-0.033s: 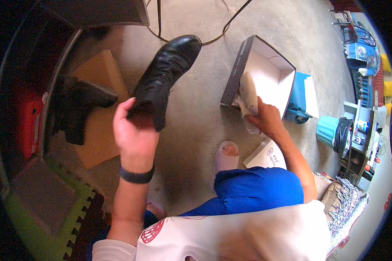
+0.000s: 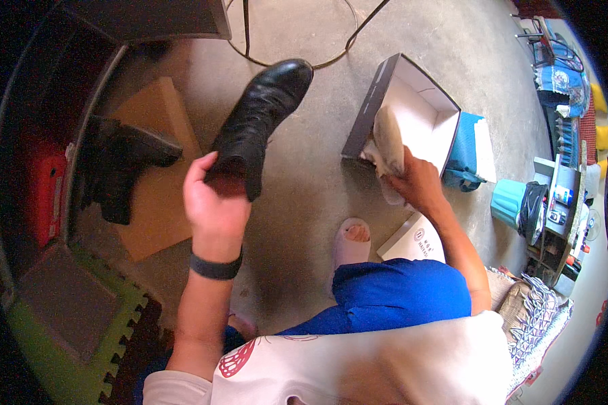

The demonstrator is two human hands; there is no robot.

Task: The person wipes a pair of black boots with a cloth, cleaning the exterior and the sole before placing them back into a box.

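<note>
My left hand (image 2: pixel 216 201) grips a black leather ankle boot (image 2: pixel 257 118) by its opening. The thumb lies on the rim, and the other fingers are hidden in or behind the shaft. The toe points up and away to the right. In my right hand (image 2: pixel 415 181) is an oblong beige thing (image 2: pixel 387 138) with a whitish, crumpled-looking edge; its kind is unclear. It is over the near left edge of an uncovered shoebox (image 2: pixel 431 91), dark outside and white inside. At the left, black boots (image 2: pixel 132 162) lie on flattened cardboard (image 2: pixel 159 206).
A white printed panel (image 2: pixel 415 239) lies by my slippered foot (image 2: pixel 353 246). Beyond the shoebox is a blue bag (image 2: pixel 461 155); a light-blue bin (image 2: pixel 510 200) stands farther right. A metal ring frame (image 2: pixel 321 66) is ahead. Green foam matting (image 2: pixel 47 341) lies at lower left.
My left hand has shifted slightly right and down with the boot. My right hand has risen a little, carrying the beige thing slightly up.
</note>
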